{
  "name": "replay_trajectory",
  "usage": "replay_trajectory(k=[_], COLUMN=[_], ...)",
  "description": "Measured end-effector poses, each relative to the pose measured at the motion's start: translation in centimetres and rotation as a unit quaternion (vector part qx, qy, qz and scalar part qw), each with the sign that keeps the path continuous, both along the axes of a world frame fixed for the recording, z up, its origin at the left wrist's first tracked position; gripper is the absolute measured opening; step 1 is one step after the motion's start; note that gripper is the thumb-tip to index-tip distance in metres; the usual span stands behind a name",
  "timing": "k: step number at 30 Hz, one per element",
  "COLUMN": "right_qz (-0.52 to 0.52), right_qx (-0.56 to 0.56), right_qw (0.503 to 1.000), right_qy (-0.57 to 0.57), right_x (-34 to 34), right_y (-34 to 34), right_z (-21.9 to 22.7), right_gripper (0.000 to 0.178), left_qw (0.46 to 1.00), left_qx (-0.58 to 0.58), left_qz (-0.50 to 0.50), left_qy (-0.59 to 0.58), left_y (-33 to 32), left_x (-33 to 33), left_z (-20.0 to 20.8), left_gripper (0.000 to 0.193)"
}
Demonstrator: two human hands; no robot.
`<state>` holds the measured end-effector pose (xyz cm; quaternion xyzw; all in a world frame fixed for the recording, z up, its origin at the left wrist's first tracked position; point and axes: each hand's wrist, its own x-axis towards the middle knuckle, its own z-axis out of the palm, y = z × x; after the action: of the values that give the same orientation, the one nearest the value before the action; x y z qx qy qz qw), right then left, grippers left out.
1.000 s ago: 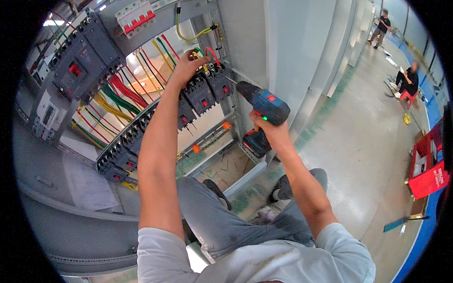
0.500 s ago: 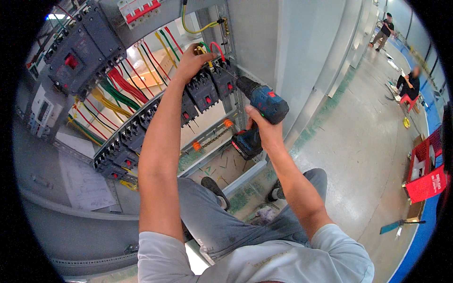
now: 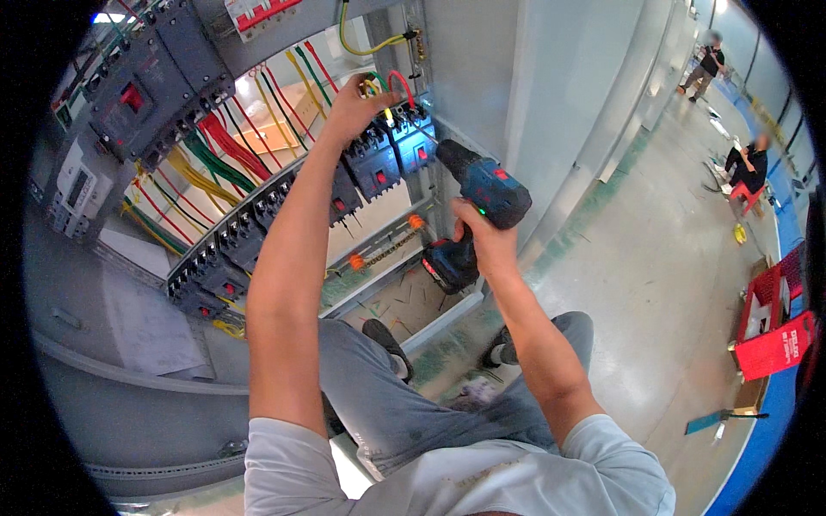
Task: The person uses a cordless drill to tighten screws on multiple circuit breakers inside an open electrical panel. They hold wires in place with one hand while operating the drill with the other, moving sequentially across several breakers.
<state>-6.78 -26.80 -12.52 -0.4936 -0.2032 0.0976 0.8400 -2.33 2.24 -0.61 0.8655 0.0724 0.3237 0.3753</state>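
Your left hand [image 3: 348, 107] pinches wires [image 3: 389, 84] above breakers [image 3: 379, 159]. Right hand [image 3: 482, 241] grips drill [image 3: 477, 202], bit near breakers. Risks: bit slips off screw, nicks wires or fingers; wire pulls loose from terminal.

A light grey short-sleeved T-shirt [image 3: 482, 477] covers the shoulders. Worn blue-grey jeans [image 3: 404, 404] sheathe the legs. Dark shoes [image 3: 387, 344] are on the feet.

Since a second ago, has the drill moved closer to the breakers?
Yes. The blue cordless drill in the right hand has closed toward the row of black breakers; its nose now nearly reaches the end breaker.
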Motion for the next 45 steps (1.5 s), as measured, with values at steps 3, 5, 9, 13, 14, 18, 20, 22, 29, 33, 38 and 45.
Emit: replay_trajectory(k=[3, 5, 9, 13, 14, 18, 20, 22, 29, 33, 38, 45], right_qz=[-0.004, -0.005, -0.004, -0.004, -0.004, -0.011, -0.009, -0.007, 0.001, 0.001, 0.002, -0.008], right_qx=[0.002, 0.016, 0.014, 0.016, 0.015, -0.004, 0.011, 0.022, 0.026, 0.021, 0.018, -0.017], right_qw=[1.0, 1.0, 1.0, 1.0, 1.0, 1.0, 1.0, 1.0, 1.0, 1.0, 1.0, 0.999], right_qy=[0.007, 0.007, 0.014, 0.014, 0.016, -0.015, 0.003, 0.006, 0.009, 0.006, 0.0, -0.026], right_x=[-0.1, -0.3, -0.2, -0.1, 0.0, -0.2, -0.4, -0.2, -0.3, -0.3, -0.4, -0.1], right_y=[-0.2, -0.2, -0.5, -0.8, -1.0, -0.9, -0.9, -1.0, -1.0, -1.1, -1.2, -1.3], right_z=[-0.4, -0.2, -0.4, -0.3, -0.5, -1.0, -0.9, -1.2, -1.7, -1.7, -1.4, -1.5], right_gripper=[0.014, 0.015, 0.014, 0.015, 0.015, 0.015, 0.015, 0.015, 0.017, 0.017, 0.017, 0.013], left_qw=[0.999, 0.999, 0.997, 0.998, 0.998, 0.998, 0.997, 0.997, 0.998, 0.997, 0.991, 0.991], left_qx=[0.029, 0.029, 0.058, 0.046, 0.035, 0.027, 0.009, 0.003, 0.054, 0.072, 0.119, 0.115], left_qz=[0.035, 0.045, 0.046, 0.019, 0.013, -0.035, -0.053, -0.054, 0.041, 0.039, 0.061, 0.071], left_qy=[-0.002, -0.004, 0.003, 0.034, 0.044, 0.055, 0.051, 0.05, 0.008, 0.008, 0.006, 0.009], left_y=[-0.5, -0.5, -1.1, -1.4, -1.7, -0.7, -0.6, -1.3, -1.8, -1.6, -1.3, -2.2], left_x=[-0.3, -0.4, -0.4, -0.7, -0.7, -0.6, -0.5, -0.7, -1.0, -0.6, -0.4, -0.7], left_z=[-0.1, 0.0, 0.1, 0.2, 0.4, 0.3, 0.1, 0.5, 0.5, 0.2, -0.3, 0.2], left_gripper=[0.084, 0.082, 0.082, 0.083, 0.084, 0.077, 0.078, 0.078, 0.075, 0.074, 0.074, 0.072])
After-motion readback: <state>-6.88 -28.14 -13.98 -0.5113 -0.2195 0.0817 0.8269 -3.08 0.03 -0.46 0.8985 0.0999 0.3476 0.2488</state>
